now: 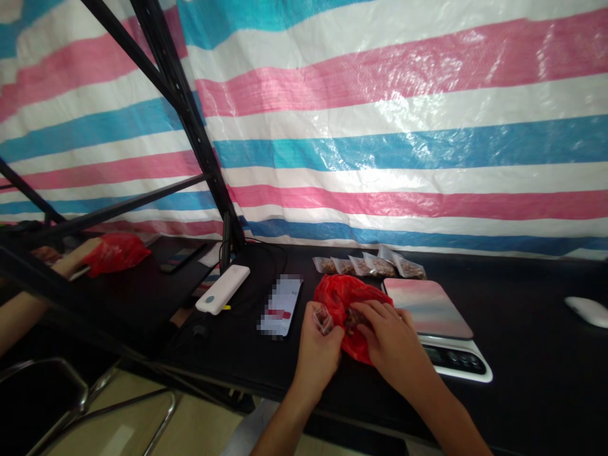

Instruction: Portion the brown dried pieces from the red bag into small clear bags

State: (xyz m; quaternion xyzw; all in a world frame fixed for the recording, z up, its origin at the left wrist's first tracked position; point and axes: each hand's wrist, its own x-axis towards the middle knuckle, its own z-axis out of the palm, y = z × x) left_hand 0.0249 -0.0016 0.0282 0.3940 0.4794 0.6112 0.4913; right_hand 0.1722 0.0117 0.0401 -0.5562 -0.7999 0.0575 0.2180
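Observation:
My left hand (319,348) is closed around a small clear plastic bag (323,320), whose mouth shows between thumb and fingers. A crumpled red plastic bag (335,288) lies open on the black table, just right of that hand. Small dark brown pieces (351,321) show in its opening; their kind is too small to tell. Over this opening my right hand (387,332) has its fingers curled down onto the brown pieces, fingertips partly hidden. Right of the red bag sits a white kitchen scale (463,361) with a shiny plate (427,307), partly behind my right wrist.
Several filled clear bags (365,266) stand in a row behind the red bag. A phone (282,307) and a white power bank (223,290) lie on the left, a white mouse (588,310) far right. Beyond the black metal frame (190,126), another person's arm (28,310) reaches a red bag (116,253).

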